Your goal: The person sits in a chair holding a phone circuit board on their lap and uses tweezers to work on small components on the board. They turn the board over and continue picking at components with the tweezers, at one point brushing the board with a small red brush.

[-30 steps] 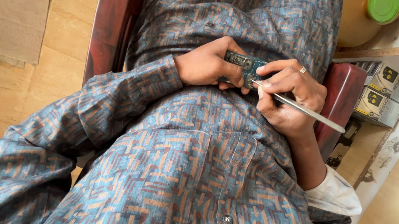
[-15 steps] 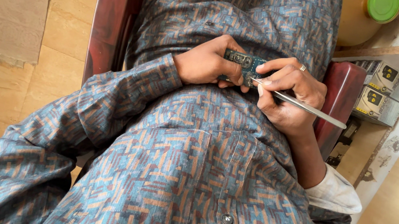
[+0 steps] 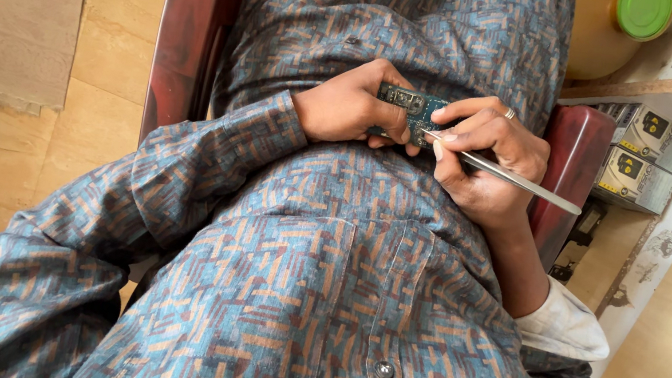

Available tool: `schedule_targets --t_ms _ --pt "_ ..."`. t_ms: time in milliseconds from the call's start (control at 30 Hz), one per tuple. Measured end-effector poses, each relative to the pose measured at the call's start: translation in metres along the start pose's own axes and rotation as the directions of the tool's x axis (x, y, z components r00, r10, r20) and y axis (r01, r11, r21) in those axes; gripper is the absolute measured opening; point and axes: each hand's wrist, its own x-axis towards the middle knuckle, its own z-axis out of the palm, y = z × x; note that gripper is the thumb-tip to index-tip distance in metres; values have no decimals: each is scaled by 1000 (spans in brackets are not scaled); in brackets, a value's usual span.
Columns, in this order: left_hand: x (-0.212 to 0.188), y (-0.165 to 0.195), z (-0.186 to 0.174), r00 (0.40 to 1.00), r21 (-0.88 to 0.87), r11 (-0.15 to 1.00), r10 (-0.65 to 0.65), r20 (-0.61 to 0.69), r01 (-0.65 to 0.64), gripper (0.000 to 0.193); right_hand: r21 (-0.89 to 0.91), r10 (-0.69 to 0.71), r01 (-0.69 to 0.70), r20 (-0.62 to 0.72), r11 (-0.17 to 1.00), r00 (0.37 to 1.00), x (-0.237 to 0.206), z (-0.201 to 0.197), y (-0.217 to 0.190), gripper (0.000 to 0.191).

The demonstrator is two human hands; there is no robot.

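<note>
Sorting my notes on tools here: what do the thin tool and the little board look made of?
The thin tool in the right hand looks like bare metal: silvery, slim, with a bright sheen. The little board in the left hand looks like a dark green circuit board, probably rigid laminate, matte.

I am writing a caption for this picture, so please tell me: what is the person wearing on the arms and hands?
The left arm is covered to the wrist by a long sleeve in a blue, brown and dark red woven-looking pattern. On the right arm, the patterned sleeve is pushed up and a white inner cuff shows. The right hand wears a silver ring; the left hand is bare.
</note>
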Motion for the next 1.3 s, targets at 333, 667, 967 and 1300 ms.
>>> schedule_targets --t_ms 333,667,967,1300 --pt "-1 -3 0 998 15 998 -52 -37 53 14 -33 -15 15 -4 999 1000 0 0 0 21" --pt "-1 -2 1 997 10 998 -68 -38 68 15 -56 -25 25 -4 998 1000 0 0 0 20" --pt "-1 -1 1 999 19 999 -41 -30 42 15 -43 -23 23 -5 999 1000 0 1 1 22" --pt "-1 0 1 1000 10 1000 -19 -11 19 15 -12 -15 15 -2 1000 1000 0 1 1 22"
